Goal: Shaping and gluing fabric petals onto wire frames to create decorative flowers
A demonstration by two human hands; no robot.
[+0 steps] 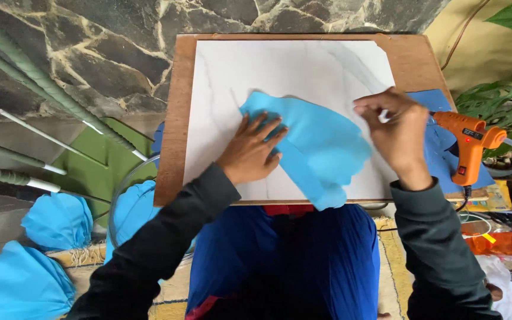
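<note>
A light blue sheet of felt-like material [321, 142], with a wavy cut edge, lies on a white marble-look board [238, 71] set on a wooden tabletop [173, 118]. My left hand [253, 148] lies flat on the sheet's left part, fingers spread, pressing it down. My right hand [395, 130] hovers over the sheet's right edge with fingertips pinched together; whether it holds anything small I cannot tell. An orange glue gun [469, 145] stands just right of that hand on a darker blue sheet [440, 148].
Several folded light blue pieces [42, 249] lie on the floor at the lower left, beside green rods [19, 77] and a green board [96, 166]. A stone wall [90, 47] is behind. Potted leaves [505, 101] and orange tools [505, 243] sit at the right.
</note>
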